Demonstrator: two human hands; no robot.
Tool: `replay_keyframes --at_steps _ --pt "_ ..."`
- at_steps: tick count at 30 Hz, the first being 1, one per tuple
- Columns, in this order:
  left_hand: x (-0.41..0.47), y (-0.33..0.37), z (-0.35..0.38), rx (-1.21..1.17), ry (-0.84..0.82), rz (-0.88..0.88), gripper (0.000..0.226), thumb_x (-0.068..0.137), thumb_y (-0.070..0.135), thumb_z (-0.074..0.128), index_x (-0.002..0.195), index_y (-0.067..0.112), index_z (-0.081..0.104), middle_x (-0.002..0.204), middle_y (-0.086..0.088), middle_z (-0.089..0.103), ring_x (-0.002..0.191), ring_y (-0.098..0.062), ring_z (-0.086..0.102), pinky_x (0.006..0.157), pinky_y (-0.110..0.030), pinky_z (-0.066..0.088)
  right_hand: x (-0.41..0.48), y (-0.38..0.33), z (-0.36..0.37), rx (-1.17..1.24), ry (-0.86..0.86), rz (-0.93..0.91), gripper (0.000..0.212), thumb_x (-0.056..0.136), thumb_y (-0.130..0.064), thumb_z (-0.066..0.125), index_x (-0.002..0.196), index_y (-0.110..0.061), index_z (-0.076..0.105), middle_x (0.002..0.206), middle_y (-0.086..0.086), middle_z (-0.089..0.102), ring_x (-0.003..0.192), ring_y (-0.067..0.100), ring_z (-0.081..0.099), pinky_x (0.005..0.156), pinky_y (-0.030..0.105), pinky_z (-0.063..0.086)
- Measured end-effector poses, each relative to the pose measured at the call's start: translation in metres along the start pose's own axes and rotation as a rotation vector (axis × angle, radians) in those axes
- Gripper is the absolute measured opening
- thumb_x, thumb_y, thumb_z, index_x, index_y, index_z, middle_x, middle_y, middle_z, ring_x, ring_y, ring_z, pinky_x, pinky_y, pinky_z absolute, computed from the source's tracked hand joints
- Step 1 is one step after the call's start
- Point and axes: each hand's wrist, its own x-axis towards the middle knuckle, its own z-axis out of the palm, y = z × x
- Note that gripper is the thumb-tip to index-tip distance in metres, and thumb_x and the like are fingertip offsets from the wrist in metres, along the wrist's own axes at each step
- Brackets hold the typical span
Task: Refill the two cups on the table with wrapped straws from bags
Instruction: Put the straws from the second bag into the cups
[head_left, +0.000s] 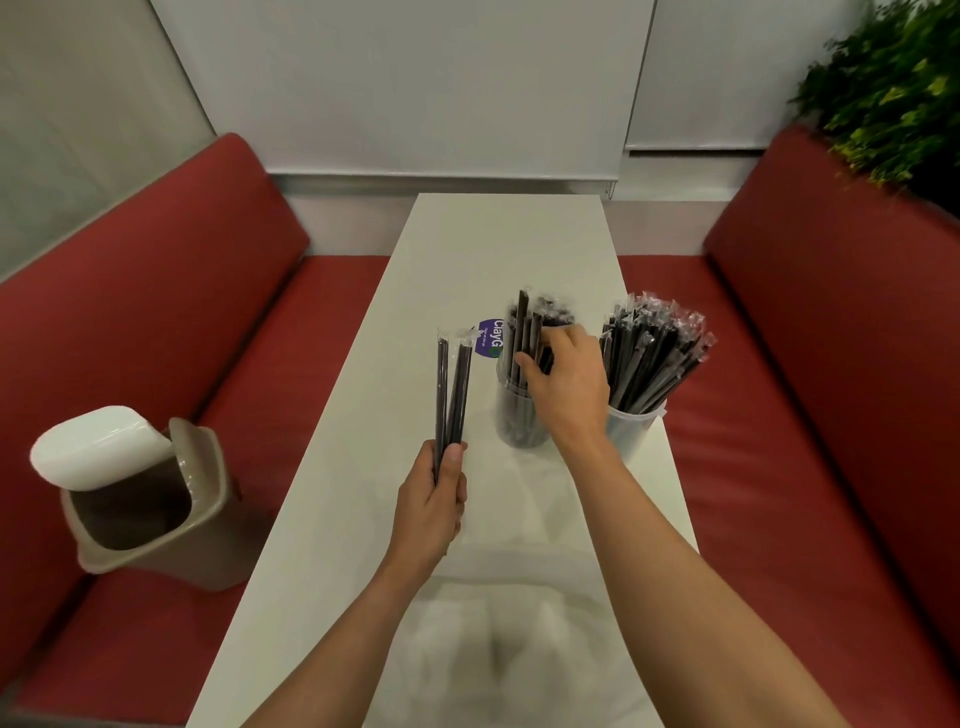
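Wrapped straws show in three spots along the white table; taking it from the left, a brown swing-lid bin stands on the red bench, its white lid tipped open; next, the left hand is raised over the table, thumb and curled fingers pinching the lower ends of a few black straws, which stand nearly upright in clear wrappers; just behind them a purple sticker lies flat on the tabletop; beside it the near cup, clear plastic, holds a loose bunch of straws, and the right hand reaches over its rim, fingers curled round that bunch with the thumb on the near side; touching or just beside it stands the far-right cup, packed with a fanned bundle leaning rightward; a leafy plant sits at the upper right; something pale and translucent, too blurred to identify, lies on the table's near end.
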Motion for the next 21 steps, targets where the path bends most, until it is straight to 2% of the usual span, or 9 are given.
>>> replay_keyframes --at_steps 4,6,8,10,12,15,18,21 --pt "0.0 -0.002 -0.003 -0.003 0.0 0.0 0.024 0.107 0.043 0.046 0.109 0.027 0.063 0.069 0.002 0.052 0.057 -0.016 0.044 0.046 -0.029 0.037 0.0 -0.004 -0.003 -0.043 0.034 0.019 0.055 0.091 -0.047 0.076 0.136 -0.019 0.063 0.119 0.001 0.049 0.114 0.02 0.046 0.081 0.042 0.057" --pt "0.0 -0.004 -0.004 -0.004 0.004 -0.007 0.024 0.107 0.044 0.046 0.109 0.027 0.063 0.07 0.001 0.053 0.059 -0.018 0.045 0.046 -0.029 0.037 0.005 -0.009 -0.008 -0.056 0.124 -0.056 0.069 0.091 -0.047 0.075 0.149 -0.019 0.051 0.132 0.007 0.05 0.117 0.025 0.046 0.091 0.039 0.051" --pt "-0.001 -0.005 -0.004 -0.003 0.001 -0.013 0.025 0.107 0.045 0.045 0.11 0.027 0.063 0.07 0.001 0.053 0.059 -0.019 0.045 0.046 -0.03 0.038 0.015 -0.017 -0.013 -0.087 0.167 -0.181 0.073 0.095 -0.042 0.069 0.158 -0.023 0.038 0.152 0.01 0.043 0.129 0.031 0.044 0.102 0.043 0.044" --pt "-0.001 -0.005 -0.004 -0.006 -0.003 -0.011 0.025 0.107 0.045 0.045 0.111 0.028 0.062 0.07 0.001 0.053 0.058 -0.018 0.045 0.046 -0.03 0.038 0.029 -0.024 -0.014 -0.131 0.09 -0.271 0.066 0.102 -0.034 0.059 0.162 -0.028 0.031 0.167 0.007 0.03 0.147 0.034 0.034 0.115 0.051 0.036" --pt "-0.001 -0.004 -0.003 -0.009 -0.007 -0.008 0.025 0.107 0.045 0.045 0.111 0.027 0.062 0.07 0.001 0.053 0.057 -0.017 0.045 0.046 -0.03 0.038 0.038 -0.023 -0.009 -0.16 -0.09 -0.278 0.054 0.109 -0.031 0.045 0.161 -0.029 0.033 0.172 0.002 0.023 0.156 0.033 0.022 0.125 0.056 0.023" --pt "-0.002 -0.003 -0.006 -0.017 -0.001 0.005 0.025 0.107 0.044 0.045 0.11 0.027 0.062 0.069 0.001 0.053 0.056 -0.016 0.045 0.045 -0.03 0.038 0.032 -0.005 0.004 -0.2 -0.31 -0.237 0.047 0.113 -0.03 0.029 0.16 -0.026 0.034 0.172 -0.006 0.021 0.16 0.027 0.012 0.126 0.06 0.016" --pt "-0.001 -0.005 -0.008 -0.027 0.006 0.0 0.025 0.107 0.044 0.045 0.111 0.027 0.063 0.069 0.002 0.052 0.055 -0.013 0.044 0.046 -0.029 0.037 0.02 0.01 0.011 -0.279 -0.351 -0.284 0.053 0.114 -0.028 0.026 0.166 -0.026 0.017 0.174 -0.01 0.007 0.162 0.026 -0.001 0.128 0.06 0.01" --pt "-0.002 -0.006 -0.009 -0.035 -0.003 -0.004 0.026 0.107 0.045 0.045 0.113 0.028 0.063 0.069 0.002 0.053 0.055 -0.014 0.044 0.046 -0.03 0.037 0.02 0.011 0.007 -0.279 -0.337 -0.313 0.059 0.113 -0.028 0.028 0.167 -0.022 0.004 0.175 -0.007 -0.004 0.161 0.027 -0.01 0.128 0.061 0.004"
